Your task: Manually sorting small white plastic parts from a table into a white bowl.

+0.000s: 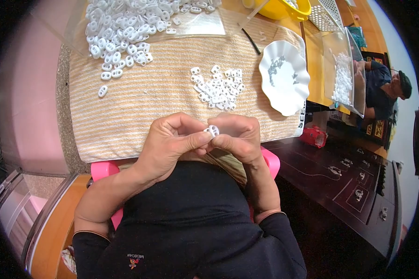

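Between the fingertips of both my hands is a small white oval plastic piece (pixel 213 131) with two holes. My left hand (pixel 167 142) pinches it from one side, thumb and forefinger together. From the other side my right hand (pixel 241 138) pinches it the same way, and the fingers hide part of it. Just beyond my hands, a heap of smaller white plastic parts with holes (pixel 219 89) lies on the striped cloth (pixel 167 93). A large pile of white two-hole oval pieces (pixel 121 30) spreads over the far left.
Right of the heap stands a white scalloped dish (pixel 287 100) holding small grey bits (pixel 277 67). A thin black stick (pixel 251 42) lies beyond it. Farther off are a yellow bowl (pixel 284 10), a white perforated basket (pixel 326 19) and a clear bin (pixel 357 100). Another person (pixel 384 88) is at right.
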A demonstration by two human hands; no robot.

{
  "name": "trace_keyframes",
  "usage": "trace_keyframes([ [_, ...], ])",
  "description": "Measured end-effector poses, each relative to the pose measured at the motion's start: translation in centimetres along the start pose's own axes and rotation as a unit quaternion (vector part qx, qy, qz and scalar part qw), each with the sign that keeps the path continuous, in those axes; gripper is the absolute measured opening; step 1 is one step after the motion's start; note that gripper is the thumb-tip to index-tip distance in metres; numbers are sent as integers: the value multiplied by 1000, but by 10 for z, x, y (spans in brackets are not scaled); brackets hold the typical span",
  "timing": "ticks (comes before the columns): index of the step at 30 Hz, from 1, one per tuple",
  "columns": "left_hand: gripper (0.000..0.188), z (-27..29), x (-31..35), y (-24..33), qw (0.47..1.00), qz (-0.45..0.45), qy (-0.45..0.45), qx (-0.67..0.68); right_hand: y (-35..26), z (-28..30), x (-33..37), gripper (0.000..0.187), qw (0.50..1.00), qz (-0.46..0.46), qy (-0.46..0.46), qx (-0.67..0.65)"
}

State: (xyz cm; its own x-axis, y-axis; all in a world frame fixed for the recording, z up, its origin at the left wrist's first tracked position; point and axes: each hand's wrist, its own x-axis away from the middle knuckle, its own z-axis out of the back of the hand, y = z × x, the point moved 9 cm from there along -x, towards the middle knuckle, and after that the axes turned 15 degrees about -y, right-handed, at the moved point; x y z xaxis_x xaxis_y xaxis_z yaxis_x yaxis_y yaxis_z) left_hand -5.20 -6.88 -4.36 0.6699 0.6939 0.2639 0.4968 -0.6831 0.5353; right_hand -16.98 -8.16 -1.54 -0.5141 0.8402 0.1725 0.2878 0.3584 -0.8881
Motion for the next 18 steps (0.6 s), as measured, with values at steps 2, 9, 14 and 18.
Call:
trace_keyframes([
  [2,14,0,-1,1,1000,-9,-1,2,1,0,0,27,1000,-5,0,-2],
  [9,14,-1,-3,-1,999,1,-22,26,-3,0,-1,29,999,15,-8,41],
  [14,13,-4,-2,-3,998,13,-34,43,-6,0,0,26,993,39,-19,108],
  [18,12,-6,-1,-3,998,12,-45,39,-7,-1,0,22,993,37,-15,110],
])
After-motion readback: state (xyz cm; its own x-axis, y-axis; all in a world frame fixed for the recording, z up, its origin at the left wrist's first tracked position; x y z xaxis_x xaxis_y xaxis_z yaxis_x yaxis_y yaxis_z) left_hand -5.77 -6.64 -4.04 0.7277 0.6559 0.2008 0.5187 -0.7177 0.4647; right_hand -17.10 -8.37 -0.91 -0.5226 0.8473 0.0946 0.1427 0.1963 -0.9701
